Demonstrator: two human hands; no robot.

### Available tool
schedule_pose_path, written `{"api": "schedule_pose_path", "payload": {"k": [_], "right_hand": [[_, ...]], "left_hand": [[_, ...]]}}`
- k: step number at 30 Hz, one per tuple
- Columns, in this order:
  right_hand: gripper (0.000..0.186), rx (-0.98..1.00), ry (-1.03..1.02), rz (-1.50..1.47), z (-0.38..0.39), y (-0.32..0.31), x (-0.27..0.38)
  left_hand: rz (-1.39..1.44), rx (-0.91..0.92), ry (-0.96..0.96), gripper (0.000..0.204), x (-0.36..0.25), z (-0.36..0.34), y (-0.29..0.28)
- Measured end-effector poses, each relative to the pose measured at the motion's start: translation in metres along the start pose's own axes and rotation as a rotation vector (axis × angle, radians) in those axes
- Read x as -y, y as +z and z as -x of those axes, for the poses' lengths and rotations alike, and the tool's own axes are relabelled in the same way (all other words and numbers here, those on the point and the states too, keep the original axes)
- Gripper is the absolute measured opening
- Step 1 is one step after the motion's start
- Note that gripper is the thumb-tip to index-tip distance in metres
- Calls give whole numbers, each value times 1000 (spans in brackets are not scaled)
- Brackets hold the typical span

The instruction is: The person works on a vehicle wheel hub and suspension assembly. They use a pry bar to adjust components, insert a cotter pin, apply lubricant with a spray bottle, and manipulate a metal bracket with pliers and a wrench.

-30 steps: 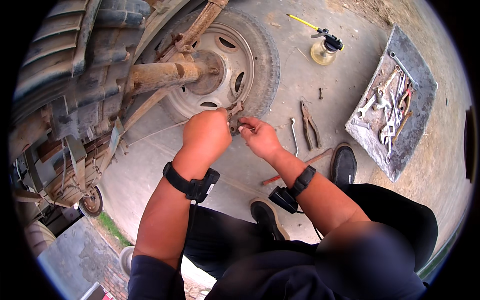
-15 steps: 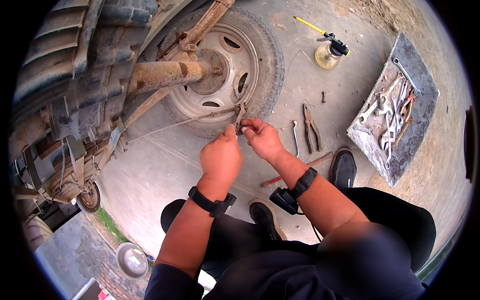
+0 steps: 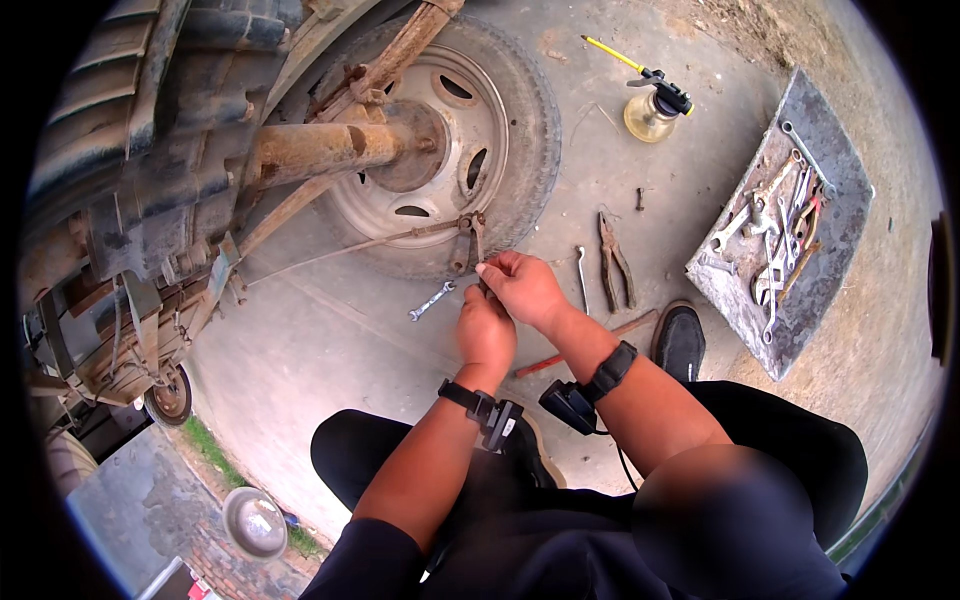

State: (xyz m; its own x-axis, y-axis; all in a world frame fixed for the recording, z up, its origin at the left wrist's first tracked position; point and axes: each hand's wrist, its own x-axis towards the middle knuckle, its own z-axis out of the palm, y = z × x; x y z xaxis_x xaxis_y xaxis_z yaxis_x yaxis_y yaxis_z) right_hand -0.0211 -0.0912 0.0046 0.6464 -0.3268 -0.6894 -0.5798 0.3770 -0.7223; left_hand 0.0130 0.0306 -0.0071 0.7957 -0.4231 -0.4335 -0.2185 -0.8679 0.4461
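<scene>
near left hand (image 3: 487, 335), wrist unit (image 3: 491, 414) bears small white label (image 3: 508, 427)

The lever (image 3: 477, 240) is rough, rusty metal, and the thin rod (image 3: 390, 240) looks like dull, weathered metal. Coarse rust covers the metal axle (image 3: 325, 150); the wheel rim (image 3: 492, 110) is smoother, matt metal with dirty patches, inside a dusty rubber tyre (image 3: 541, 130). The spanner (image 3: 432, 300) is smooth, shiny metal, while the pliers (image 3: 606, 262) are dull and tarnished. The oil bottle (image 3: 648, 124) is see-through and glossy, either glass or plastic. Mottled, matt metal forms the tray (image 3: 840, 180). The floor (image 3: 370, 360) looks like matt, gritty concrete. The trousers (image 3: 365, 450) are soft, matt cloth.
</scene>
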Motion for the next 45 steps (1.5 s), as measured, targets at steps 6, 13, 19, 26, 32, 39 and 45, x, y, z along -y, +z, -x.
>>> {"api": "schedule_pose_path", "payload": {"k": [6,13,19,26,32,39,45], "right_hand": [[36,-162,-159,329,-1,1,-9],[34,-82,-65,231,-6,1,2],[27,24,4,-83,-6,4,-2],[23,-1,-68,-97,-6,7,-18],[16,109,-25,-263,-8,6,-20],[19,335,64,-388,-4,-6,-15],[47,292,156,-477,-4,-7,-15]], "left_hand": [[295,51,49,42,3,-12,27],[70,144,153,38,-2,-5,-6],[-12,78,118,32,-10,11,-23],[-9,71,114,26,-4,14,-16],[79,135,132,27,-1,22,-35],[67,177,147,36,-13,34,-66],[57,204,133,33,-17,44,-78]]}}
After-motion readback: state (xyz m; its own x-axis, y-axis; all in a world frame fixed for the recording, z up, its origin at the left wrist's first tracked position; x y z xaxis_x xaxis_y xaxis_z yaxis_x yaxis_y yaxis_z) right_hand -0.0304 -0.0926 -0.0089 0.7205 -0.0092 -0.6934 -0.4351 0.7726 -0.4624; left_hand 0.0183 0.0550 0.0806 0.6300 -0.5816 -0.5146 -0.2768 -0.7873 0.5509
